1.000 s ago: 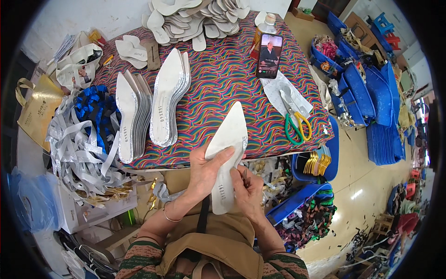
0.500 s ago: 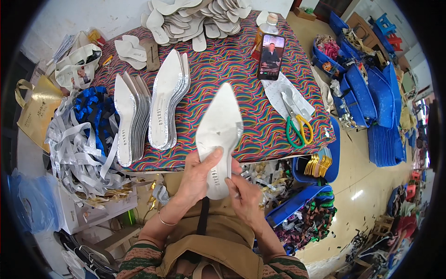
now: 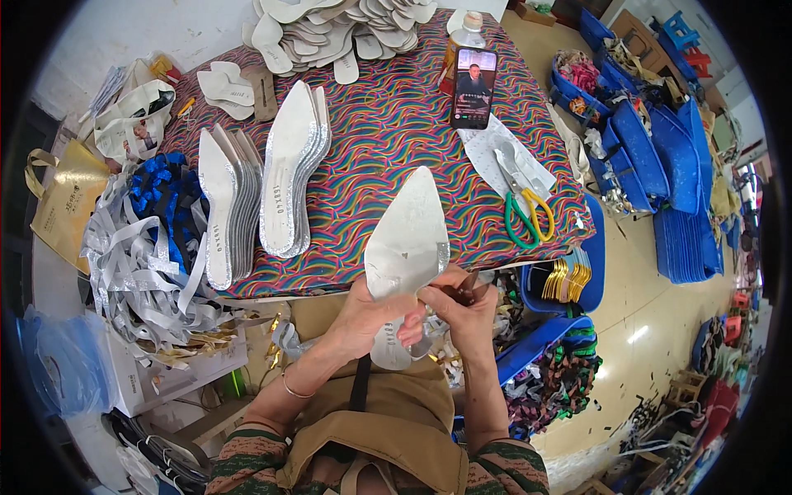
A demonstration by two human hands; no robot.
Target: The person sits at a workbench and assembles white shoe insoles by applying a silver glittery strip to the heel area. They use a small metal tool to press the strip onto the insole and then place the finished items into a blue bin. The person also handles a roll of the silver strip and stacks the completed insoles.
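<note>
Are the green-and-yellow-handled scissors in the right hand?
No, the scissors lie with their blades over the white sheet and their handles on the patterned tablecloth, apart from the right hand.

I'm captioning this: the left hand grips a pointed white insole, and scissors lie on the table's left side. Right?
Wrong side: the head view shows the scissors on the right side of the table. The left hand does grip the insole.
</note>
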